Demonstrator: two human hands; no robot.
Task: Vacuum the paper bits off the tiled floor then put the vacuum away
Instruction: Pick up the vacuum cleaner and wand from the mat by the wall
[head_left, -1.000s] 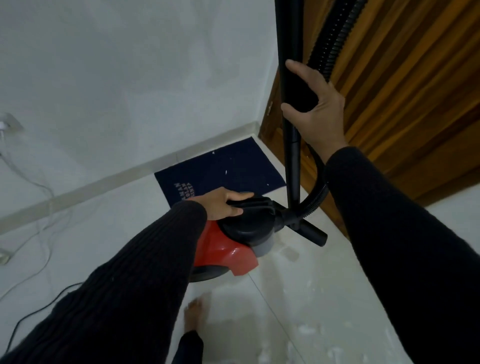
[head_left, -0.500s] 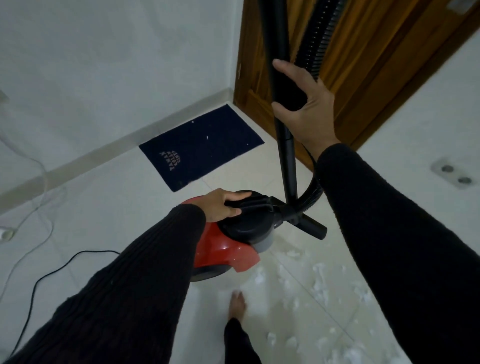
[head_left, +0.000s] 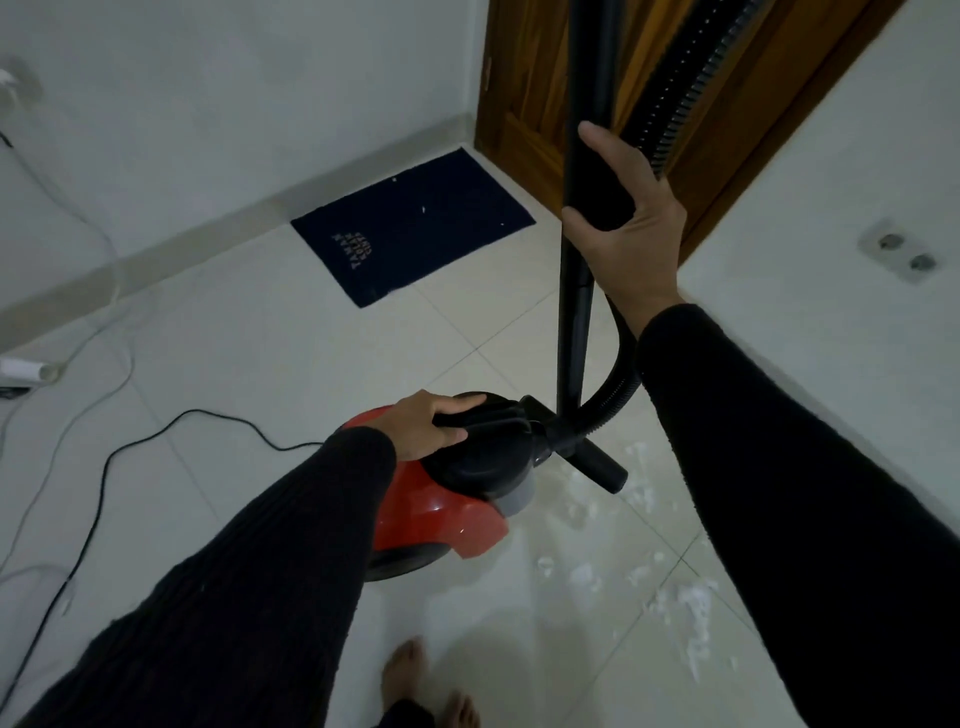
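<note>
The left hand (head_left: 428, 425) curls around the black carry handle (head_left: 483, 420) on top of the red vacuum cleaner (head_left: 441, 509), thumb tucked under the handle. The right hand (head_left: 631, 228) wraps the upright black wand (head_left: 579, 291), thumb on the near side and fingers behind it. Just behind that hand the ribbed black hose (head_left: 685, 93) runs upward, and below the wrist it loops down into the front of the vacuum, between the two hands. Both arms wear dark knit sleeves.

Below the right arm, white paper bits (head_left: 685, 608) lie scattered on the pale tiled floor (head_left: 291, 353). Left of the left arm a black power cord (head_left: 171, 431) snakes across the tiles. Beyond the left hand a dark blue mat (head_left: 415, 228) lies against the skirting of the white wall (head_left: 234, 93). Behind the right hand stands a wooden door (head_left: 524, 104). Bare toes (head_left: 410, 670) show under the left arm.
</note>
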